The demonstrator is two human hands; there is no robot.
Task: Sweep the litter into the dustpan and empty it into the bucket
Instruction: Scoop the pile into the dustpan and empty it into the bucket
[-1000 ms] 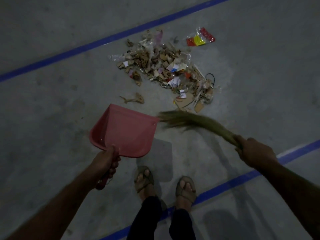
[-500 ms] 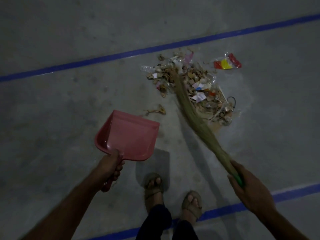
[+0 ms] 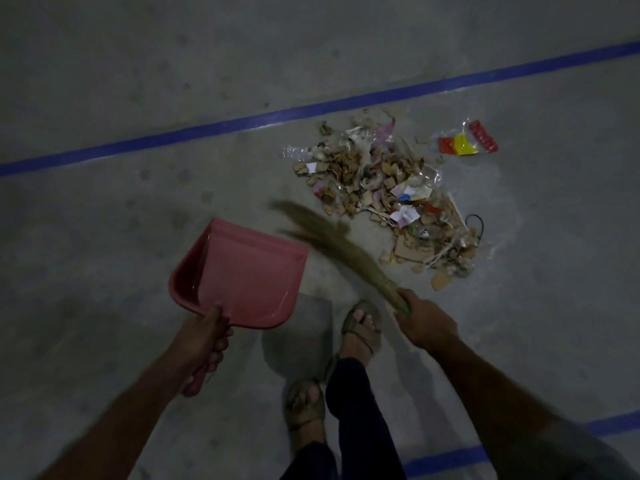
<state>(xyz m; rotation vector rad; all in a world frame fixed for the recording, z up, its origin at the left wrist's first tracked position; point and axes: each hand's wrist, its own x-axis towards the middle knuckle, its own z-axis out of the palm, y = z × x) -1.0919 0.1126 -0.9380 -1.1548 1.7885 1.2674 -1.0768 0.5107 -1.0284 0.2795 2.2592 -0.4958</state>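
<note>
A pink dustpan (image 3: 242, 271) hangs above the concrete floor with nothing visible inside, its mouth toward the upper right. My left hand (image 3: 204, 337) grips its handle. My right hand (image 3: 422, 323) holds a grass broom (image 3: 332, 237) by its green-tipped grip; the blurred bristles reach up-left, ending just right of the dustpan's mouth. A litter pile (image 3: 388, 195) of cardboard scraps, paper bits and clear plastic lies beyond the broom. A red and yellow wrapper (image 3: 464, 143) sits apart at the pile's upper right. No bucket is in view.
Blue tape lines cross the floor behind the pile (image 3: 242, 123) and near my feet (image 3: 446, 459). My sandalled feet (image 3: 360, 327) stand between the dustpan and the broom hand. A black loop (image 3: 476, 223) lies at the pile's right edge.
The broom swung from lying across the pile back left and down, so its bristles are beside the dustpan's mouth. The small scrap that lay ahead of the dustpan is no longer visible. I stepped forward.
</note>
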